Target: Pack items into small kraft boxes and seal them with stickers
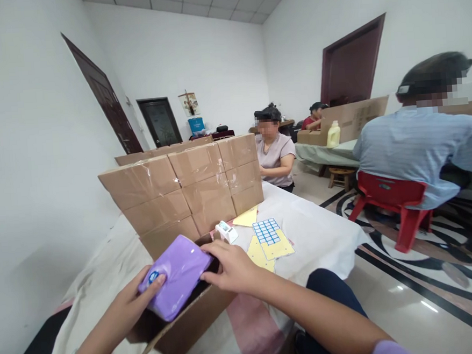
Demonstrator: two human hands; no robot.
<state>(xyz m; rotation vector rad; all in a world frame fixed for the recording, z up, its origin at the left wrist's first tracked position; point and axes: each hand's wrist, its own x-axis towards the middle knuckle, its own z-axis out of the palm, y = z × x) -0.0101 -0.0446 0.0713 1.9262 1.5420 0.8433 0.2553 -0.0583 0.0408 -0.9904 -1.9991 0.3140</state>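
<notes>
A shiny purple soft plastic pack (178, 278) with a round blue-and-white label is held tilted over an open cardboard box (197, 322). My left hand (141, 291) grips the pack's left end, thumb on top beside the label. At the right end, my right hand (221, 264) has its fingers and thumb closed around the pack's corner, above the box's rim. What lies inside the box is mostly hidden by the pack. Just beyond the box sits a small white tape dispenser or similar device (226, 232).
Stacked, taped cartons (204, 182) form a wall behind the box. Yellow cards (261, 253) and a blue-bordered label sheet (267, 231) lie on the white tablecloth (316, 230). One person (275, 152) sits across; another (415, 148) sits right on a red stool (394, 195).
</notes>
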